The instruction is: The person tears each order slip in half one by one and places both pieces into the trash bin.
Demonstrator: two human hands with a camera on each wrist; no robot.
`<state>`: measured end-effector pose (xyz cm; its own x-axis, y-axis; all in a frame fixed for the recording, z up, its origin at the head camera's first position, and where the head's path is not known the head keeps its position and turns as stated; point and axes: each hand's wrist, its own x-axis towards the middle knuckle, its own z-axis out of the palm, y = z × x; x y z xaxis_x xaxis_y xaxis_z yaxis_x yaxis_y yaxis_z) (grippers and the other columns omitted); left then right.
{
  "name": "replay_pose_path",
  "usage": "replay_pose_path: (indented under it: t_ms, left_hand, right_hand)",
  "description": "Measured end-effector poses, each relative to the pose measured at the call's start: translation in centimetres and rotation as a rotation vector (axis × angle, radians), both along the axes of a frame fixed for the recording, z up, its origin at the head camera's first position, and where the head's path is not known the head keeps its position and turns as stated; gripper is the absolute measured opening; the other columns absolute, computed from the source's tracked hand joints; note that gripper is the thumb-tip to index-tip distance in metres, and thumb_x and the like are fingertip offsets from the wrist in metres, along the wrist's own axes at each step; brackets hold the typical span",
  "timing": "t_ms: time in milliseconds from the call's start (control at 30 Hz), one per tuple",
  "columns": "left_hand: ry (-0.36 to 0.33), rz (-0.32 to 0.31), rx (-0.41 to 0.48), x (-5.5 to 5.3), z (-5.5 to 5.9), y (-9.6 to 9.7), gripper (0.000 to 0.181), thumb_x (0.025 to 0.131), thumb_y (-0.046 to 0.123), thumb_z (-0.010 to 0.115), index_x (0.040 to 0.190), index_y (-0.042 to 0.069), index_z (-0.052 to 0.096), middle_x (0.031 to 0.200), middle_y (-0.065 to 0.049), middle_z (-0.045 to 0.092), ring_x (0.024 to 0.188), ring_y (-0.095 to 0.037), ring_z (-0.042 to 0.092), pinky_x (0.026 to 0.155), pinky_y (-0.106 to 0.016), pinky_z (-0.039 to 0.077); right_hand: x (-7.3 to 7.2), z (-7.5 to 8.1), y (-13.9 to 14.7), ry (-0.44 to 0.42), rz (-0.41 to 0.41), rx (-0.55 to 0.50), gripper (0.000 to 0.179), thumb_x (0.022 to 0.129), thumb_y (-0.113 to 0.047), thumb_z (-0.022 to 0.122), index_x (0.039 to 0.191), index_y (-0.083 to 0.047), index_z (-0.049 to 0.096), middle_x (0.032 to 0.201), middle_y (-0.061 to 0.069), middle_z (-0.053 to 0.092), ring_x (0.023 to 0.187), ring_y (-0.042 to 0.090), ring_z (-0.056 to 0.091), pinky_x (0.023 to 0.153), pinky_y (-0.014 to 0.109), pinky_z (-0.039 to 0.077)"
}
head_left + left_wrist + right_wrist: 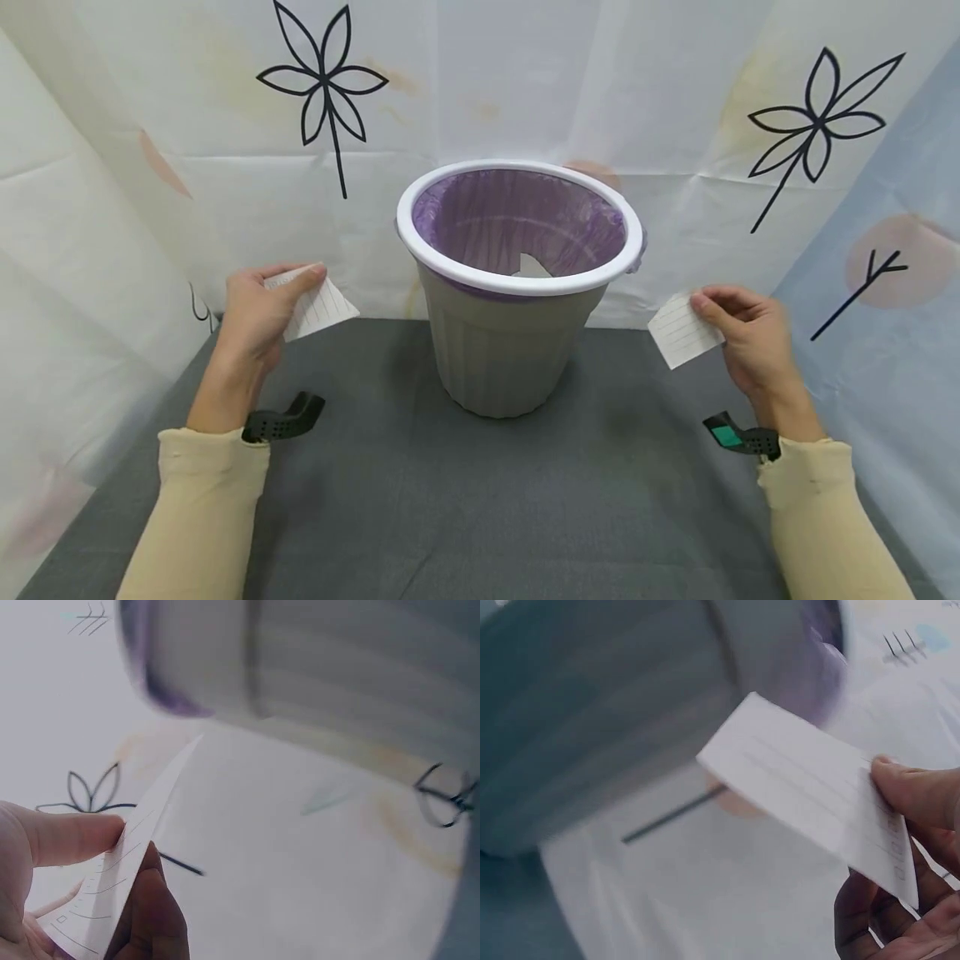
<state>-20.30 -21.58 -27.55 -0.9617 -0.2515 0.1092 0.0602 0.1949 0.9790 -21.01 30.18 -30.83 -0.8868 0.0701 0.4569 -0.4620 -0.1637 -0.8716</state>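
My left hand (258,312) pinches a small piece of lined white paper (321,310) between thumb and fingers, left of the trash bin. On the other side, my right hand (753,337) pinches a second piece of lined paper (684,330), also in the air. Between them stands a grey trash bin (510,350) with a white rim and a purple bag liner (517,212). A scrap of white paper (532,266) shows inside the bin. Both held papers are apart from the bin; the left wrist view shows its paper (124,881) nearly edge-on.
The bin stands on a dark grey cloth-covered table (480,508). Behind it hangs a white curtain (487,83) with leaf drawings, and more fabric closes in at the left and right. Dark straps (285,418) sit on both wrists.
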Motion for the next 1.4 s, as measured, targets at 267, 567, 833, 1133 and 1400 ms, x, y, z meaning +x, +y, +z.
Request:
replay_pose_path:
  t_ms: [267,567,833,1133,1400]
  left_hand:
    - [0.076,-0.003,0.231,-3.6,7.4,-1.4,0.005,0.089,0.013,0.080,0.085,0.017,0.079,0.109,-0.004,0.059,0.086,-0.012,0.062,0.063,-0.020,0.054]
    - [0.042,-0.099,0.435,-7.0,14.0,2.1,0.013,0.089,0.005,0.078,0.102,0.003,0.074,0.125,-0.003,0.058,0.103,-0.018,0.062,0.069,-0.024,0.056]
    - [0.002,-0.159,0.308,-8.9,16.7,9.9,0.032,0.093,0.009,0.074,0.125,0.007,0.069,0.123,-0.001,0.062,0.110,-0.018,0.063,0.093,-0.029,0.052]
    - [0.005,-0.250,0.191,-9.6,16.6,15.8,0.026,0.093,0.008,0.070,0.120,0.010,0.074,0.120,0.003,0.061,0.106,-0.013,0.058,0.088,-0.027,0.051]
    - [-0.032,-0.283,0.188,-10.1,15.8,16.7,0.027,0.092,0.005,0.070,0.119,0.007,0.075,0.118,0.002,0.064,0.100,-0.012,0.062,0.082,-0.026,0.052]
  right_hand:
    - [-3.8,6.5,3.2,-0.062,0.005,-0.177,0.012,0.091,0.007,0.070,0.102,0.008,0.074,0.098,0.009,0.069,0.089,0.017,0.064,0.067,0.025,0.057]
    - [-7.3,13.8,0.6,-0.080,0.047,-0.316,0.019,0.088,0.010,0.072,0.106,0.014,0.070,0.114,0.013,0.059,0.102,0.024,0.059,0.070,0.030,0.059]
    - [-9.7,17.3,-6.7,-0.075,0.111,-0.251,0.011,0.091,0.007,0.071,0.102,0.009,0.071,0.111,0.011,0.061,0.102,0.022,0.059,0.071,0.029,0.057]
    - [-10.7,17.8,-12.5,-0.077,0.147,-0.136,0.004,0.088,0.008,0.074,0.089,0.005,0.074,0.096,0.011,0.065,0.084,0.020,0.061,0.063,0.027,0.055]
    - [-10.9,17.0,-13.8,-0.083,0.191,-0.078,0.004,0.087,0.008,0.075,0.089,0.005,0.075,0.088,0.011,0.068,0.075,0.020,0.062,0.065,0.026,0.051]
